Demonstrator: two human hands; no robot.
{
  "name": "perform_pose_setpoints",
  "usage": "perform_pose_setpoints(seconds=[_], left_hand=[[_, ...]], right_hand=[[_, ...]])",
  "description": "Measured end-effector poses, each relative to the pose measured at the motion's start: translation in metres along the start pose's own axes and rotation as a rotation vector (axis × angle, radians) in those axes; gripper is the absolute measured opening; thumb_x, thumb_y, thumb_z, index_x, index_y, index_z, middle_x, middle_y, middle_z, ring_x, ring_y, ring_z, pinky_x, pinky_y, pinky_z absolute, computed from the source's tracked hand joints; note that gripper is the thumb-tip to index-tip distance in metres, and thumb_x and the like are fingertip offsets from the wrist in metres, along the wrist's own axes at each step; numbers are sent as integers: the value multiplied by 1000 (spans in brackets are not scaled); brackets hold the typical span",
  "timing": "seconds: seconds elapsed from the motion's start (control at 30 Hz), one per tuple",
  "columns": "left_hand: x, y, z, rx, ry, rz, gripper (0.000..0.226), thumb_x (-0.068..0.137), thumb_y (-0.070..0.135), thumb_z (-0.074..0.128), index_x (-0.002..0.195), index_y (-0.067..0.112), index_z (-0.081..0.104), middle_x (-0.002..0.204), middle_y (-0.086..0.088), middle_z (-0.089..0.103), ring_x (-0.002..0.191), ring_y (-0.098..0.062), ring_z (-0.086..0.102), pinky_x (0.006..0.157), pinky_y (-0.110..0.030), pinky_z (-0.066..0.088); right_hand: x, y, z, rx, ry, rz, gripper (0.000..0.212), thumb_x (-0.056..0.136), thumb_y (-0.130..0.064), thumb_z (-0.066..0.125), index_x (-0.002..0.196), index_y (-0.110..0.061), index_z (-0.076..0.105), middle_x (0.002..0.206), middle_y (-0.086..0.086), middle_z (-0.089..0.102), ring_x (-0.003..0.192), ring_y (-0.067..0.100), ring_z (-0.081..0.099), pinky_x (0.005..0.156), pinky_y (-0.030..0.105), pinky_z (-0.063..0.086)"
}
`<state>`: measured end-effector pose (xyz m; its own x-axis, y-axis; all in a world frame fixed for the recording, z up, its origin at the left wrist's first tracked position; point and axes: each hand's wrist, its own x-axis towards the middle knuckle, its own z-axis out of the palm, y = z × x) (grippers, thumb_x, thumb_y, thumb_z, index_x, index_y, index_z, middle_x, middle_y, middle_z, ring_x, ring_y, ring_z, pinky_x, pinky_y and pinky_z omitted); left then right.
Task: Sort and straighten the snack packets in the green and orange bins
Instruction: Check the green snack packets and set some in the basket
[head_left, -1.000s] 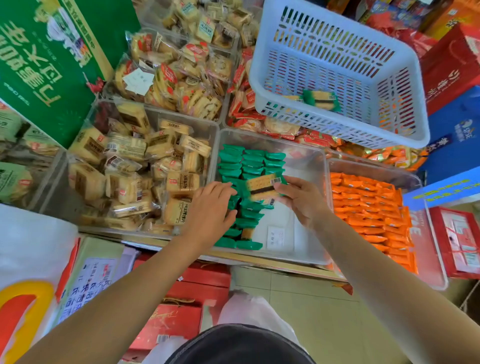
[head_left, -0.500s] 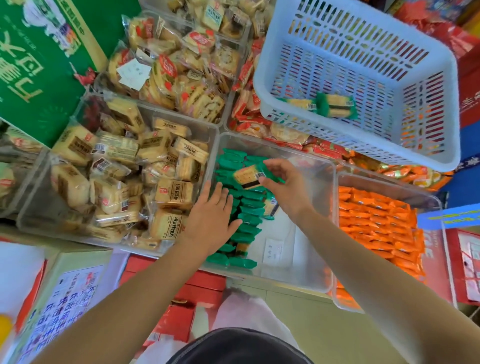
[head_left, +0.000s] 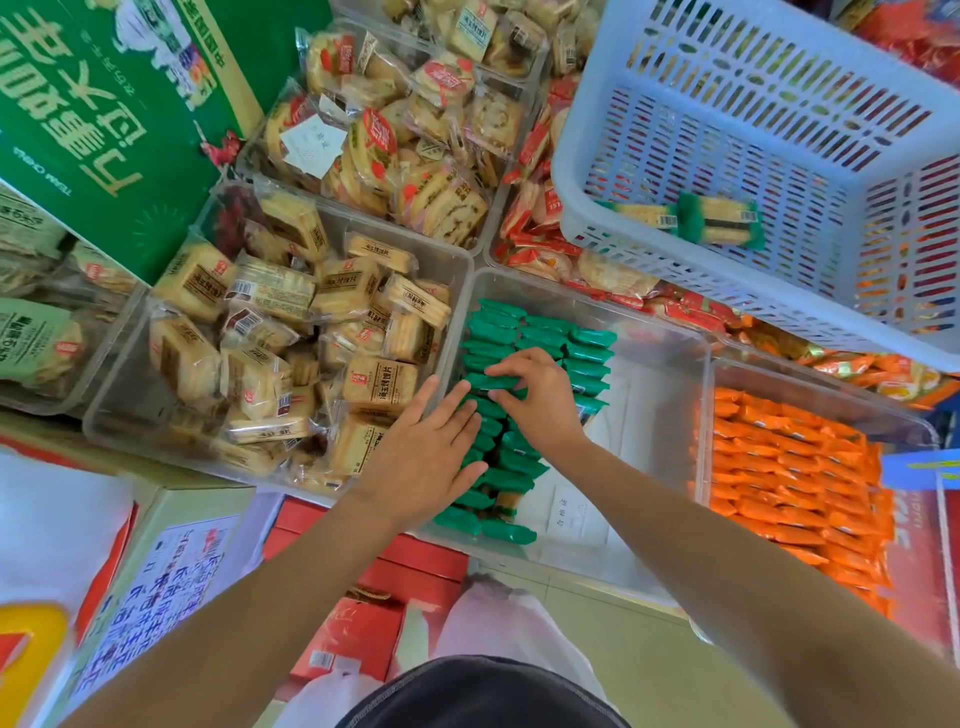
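the left hand (head_left: 431, 452) lies flat with straight fingers, pressing on the left column of the green packets (head_left: 587, 358) and gripping nothing. the right hand (head_left: 543, 402) has its fingertips curled on a single green packet (head_left: 493, 382), pinching it at the far end of that same column. all of this sits in the green bin (head_left: 660, 441) — a clear tub whose left half holds the packets in columns, while its right half shows bare floor with a paper slip (head_left: 566, 514). just beside it on the right, the orange bin (head_left: 831, 397) holds orange packets (head_left: 789, 467) already lined up in rows.

the step in hand looks like seating one packet into the column while the flat hand braces the stack. the next move likely calls for releasing it squarely, edges level with its neighbours, without shoving the row out of line. two more packets (head_left: 722, 218) wait in the white basket (head_left: 779, 130) beyond the bins.

half a second ago the packet was held higher with its pale printed face up — now it shows green and is down at the row, and the left hand's fingers reach further over the packets.
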<state>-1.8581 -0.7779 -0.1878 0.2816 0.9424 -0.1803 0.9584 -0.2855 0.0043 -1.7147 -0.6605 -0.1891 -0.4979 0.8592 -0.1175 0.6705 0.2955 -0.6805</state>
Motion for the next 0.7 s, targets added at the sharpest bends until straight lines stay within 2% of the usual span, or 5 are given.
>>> perform_pose_setpoints(seconds=[0.1,0.2,0.4,0.57,0.7], left_hand=[[-2,-2,3,-26,48,12,69,101,48,17,129,3,62,133,-11,61,141,-29,38,116,-52,18],[-3,-2,0,-47,84,-1,66,101,47,21,128,4,62,136,-13,58,142,-30,36,117,-51,19],[13,-8,-5,-20,74,-32,69,100,51,18,136,6,55,142,-12,54,144,-30,33,117,-52,18],[15,-7,-2,27,18,-62,75,100,52,11,133,4,58,134,-11,61,144,-29,33,118,-52,13],[15,-5,-1,44,16,-69,75,100,52,8,137,5,55,138,-10,57,146,-28,28,119,-53,10]], right_hand=[[-4,3,3,-38,20,-59,21,86,1,68,105,-7,73,105,3,58,94,17,61,91,25,53],[-4,8,0,-167,47,-149,17,85,0,67,97,-9,76,94,5,69,90,23,60,82,39,53],[3,2,-5,-281,18,-195,21,89,-10,64,103,-20,75,90,-3,74,89,23,56,80,33,31],[20,7,-9,-253,149,-121,14,86,-9,68,98,-14,74,91,2,68,90,24,59,83,40,46],[29,7,-2,-400,41,-92,15,84,-18,73,98,-16,74,92,3,67,93,25,59,84,41,45]])
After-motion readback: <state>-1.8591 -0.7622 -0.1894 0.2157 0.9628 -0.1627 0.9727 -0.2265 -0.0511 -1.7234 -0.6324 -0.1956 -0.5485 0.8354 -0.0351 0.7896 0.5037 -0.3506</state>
